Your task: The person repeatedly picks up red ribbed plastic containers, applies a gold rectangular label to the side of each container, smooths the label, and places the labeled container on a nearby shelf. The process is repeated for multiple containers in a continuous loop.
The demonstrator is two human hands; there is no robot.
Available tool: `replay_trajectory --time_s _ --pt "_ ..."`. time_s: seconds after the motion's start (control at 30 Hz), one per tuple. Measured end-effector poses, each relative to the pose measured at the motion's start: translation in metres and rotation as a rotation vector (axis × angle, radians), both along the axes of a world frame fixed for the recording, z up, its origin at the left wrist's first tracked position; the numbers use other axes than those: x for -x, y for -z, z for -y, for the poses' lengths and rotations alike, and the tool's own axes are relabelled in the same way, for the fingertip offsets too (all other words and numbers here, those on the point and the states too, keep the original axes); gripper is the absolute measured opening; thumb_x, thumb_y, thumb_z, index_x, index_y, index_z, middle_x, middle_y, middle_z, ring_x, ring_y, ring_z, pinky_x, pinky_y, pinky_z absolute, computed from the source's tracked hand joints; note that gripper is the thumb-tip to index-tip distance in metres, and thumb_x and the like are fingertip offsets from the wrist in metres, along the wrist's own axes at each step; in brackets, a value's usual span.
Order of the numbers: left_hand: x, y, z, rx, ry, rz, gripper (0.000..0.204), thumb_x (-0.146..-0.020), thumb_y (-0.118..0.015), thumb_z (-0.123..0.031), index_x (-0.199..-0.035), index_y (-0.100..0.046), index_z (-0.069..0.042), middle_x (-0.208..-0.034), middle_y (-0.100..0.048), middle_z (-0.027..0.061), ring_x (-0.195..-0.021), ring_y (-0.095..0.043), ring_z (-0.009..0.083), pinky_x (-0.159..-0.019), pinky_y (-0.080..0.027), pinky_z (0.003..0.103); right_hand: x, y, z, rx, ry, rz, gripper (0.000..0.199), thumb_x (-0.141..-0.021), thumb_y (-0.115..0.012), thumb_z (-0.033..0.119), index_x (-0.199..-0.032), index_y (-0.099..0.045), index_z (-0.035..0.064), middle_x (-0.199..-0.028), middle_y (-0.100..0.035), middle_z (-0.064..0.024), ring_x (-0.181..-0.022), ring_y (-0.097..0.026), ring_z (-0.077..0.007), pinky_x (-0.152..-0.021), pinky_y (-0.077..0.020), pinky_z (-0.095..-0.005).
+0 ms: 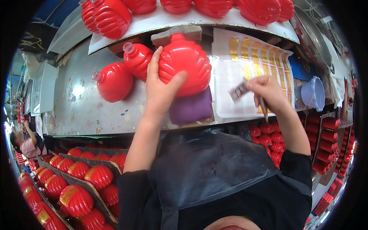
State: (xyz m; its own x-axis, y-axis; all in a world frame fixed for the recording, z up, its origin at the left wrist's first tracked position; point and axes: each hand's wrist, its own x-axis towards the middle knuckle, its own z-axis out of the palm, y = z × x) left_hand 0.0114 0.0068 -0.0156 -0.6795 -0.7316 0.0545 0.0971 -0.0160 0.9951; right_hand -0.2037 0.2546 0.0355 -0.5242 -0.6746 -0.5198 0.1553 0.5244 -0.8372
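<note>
Left hand (161,90) grips unlabelled red bottle (184,67), centre; right hand (268,92) pinches peeled sticker (238,91). Labelled bottles (76,197) fill lower left; two bare bottles (115,80) wait.

The red ribbed lantern shell (184,65) under the left hand (161,92) looks like glossy moulded plastic, as do the two shells (115,81) beside it. It rests on a matt purple cloth pad (191,108), on a dull grey metal bench (80,103) that is scuffed and stained. The sticker sheet (245,73) is smooth white paper with shiny gold foil labels, and the right hand (268,92) pinches a small paper-like label (238,91).
</note>
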Motion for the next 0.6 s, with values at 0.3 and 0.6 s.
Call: replay_trajectory --time_s 0.3,0.6 --pt "-0.001 -0.009 0.010 0.005 0.000 0.008 0.079 -0.092 -0.074 -0.029 -0.157 -0.041 0.000 -0.154 -0.049 0.0210 -0.140 -0.052 0.0293 -0.117 -0.041 0.040 -0.041 -0.068 0.119 0.699 -0.618 -1.141 0.017 -0.087 -0.072 -0.005 -0.103 -0.075 0.0004 -0.098 -0.080 -0.0112 -0.066 -0.074 -0.0150 -0.053 -0.0552 -0.0250" --pt "0.017 -0.019 0.019 0.259 -0.069 0.148 0.062 -0.083 -0.085 -0.030 -0.132 -0.060 0.001 -0.130 -0.066 0.0186 -0.122 -0.065 0.0305 -0.106 -0.050 0.042 -0.069 -0.012 0.106 0.596 -0.743 -1.792 0.028 -0.078 -0.080 0.008 -0.104 -0.076 -0.0003 -0.111 -0.077 -0.0185 -0.056 -0.064 -0.0139 -0.051 -0.0505 -0.0278"
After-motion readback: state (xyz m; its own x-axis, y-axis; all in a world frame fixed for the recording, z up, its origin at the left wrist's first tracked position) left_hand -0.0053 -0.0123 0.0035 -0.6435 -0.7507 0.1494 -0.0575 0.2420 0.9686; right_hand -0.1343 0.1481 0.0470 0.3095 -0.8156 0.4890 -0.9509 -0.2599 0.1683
